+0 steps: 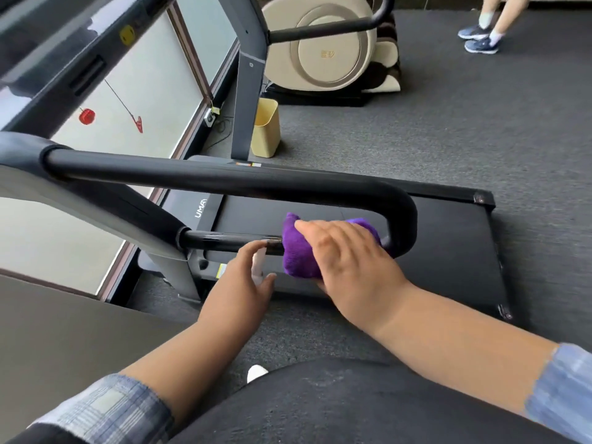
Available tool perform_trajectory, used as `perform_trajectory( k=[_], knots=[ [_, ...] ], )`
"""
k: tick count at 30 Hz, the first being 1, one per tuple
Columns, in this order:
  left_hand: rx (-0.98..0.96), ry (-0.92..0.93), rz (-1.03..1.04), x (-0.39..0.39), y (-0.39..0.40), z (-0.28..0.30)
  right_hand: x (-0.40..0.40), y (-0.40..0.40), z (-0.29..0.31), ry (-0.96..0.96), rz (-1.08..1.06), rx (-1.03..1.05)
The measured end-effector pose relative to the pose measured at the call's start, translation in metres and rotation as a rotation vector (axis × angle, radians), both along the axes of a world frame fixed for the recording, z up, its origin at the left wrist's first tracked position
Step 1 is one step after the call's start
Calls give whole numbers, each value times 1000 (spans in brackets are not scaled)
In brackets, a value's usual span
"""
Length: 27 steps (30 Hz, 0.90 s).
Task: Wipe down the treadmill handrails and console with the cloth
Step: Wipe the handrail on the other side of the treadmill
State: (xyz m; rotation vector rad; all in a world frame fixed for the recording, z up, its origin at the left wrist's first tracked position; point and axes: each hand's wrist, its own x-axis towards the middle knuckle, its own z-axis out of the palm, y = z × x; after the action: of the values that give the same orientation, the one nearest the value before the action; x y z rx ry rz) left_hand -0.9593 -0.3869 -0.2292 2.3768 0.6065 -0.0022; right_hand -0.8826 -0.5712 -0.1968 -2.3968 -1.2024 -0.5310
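Right hand (349, 264) grips the purple cloth (299, 251), fingers (323, 230) curled over the top and wrapping it around the lower handrail bar (224, 240), centre of frame, just left of the U-bend (405, 219). Cloth is bunched; a lobe hangs below the bar.

Left hand (246, 280) sits just left of the cloth, below the bar. It holds a small white object (259, 265), possibly a spray bottle, mostly hidden; fingers partly curled round it, index tip touching or nearly touching the bar.

Orientation: lower bar's long axis runs left-right across the frame, slightly tilted, from the grey post collar at left to the bend at right. Upper handrail bar (224, 179) runs roughly parallel above it and joins at the same bend. Cloth is wrapped crosswise to the bar axis.

Risks, as judgement:
- Loose bunched wrap means the underside of the bar likely gets missed unless the grip rotates.
- The bend is tight; a straight stroke would skip its inner curve.
- Left hand is close to the cloth's path; a leftward stroke could bump it or knock the white object loose.
- Console (64, 46), upper left, looks untouched from here and is easy to forget.
- Wet streaks on the bar suggest a slippery grip.
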Motion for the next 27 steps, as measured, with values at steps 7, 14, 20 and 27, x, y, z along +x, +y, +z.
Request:
perform_trajectory(
  k=[7, 14, 20, 27],
  knots=[
    [-114, 20, 5, -25, 18, -2, 41, 26, -14, 266, -235, -607],
    [-373, -21, -43, 6, 12, -8, 49, 34, 4, 602, -230, -666],
    [-437, -8, -42, 40, -11, 1, 67, 40, 7, 892, -339, -551],
    [-485, 49, -74, 43, -7, -5, 76, 43, 7, 697, -489, -561]
  ],
)
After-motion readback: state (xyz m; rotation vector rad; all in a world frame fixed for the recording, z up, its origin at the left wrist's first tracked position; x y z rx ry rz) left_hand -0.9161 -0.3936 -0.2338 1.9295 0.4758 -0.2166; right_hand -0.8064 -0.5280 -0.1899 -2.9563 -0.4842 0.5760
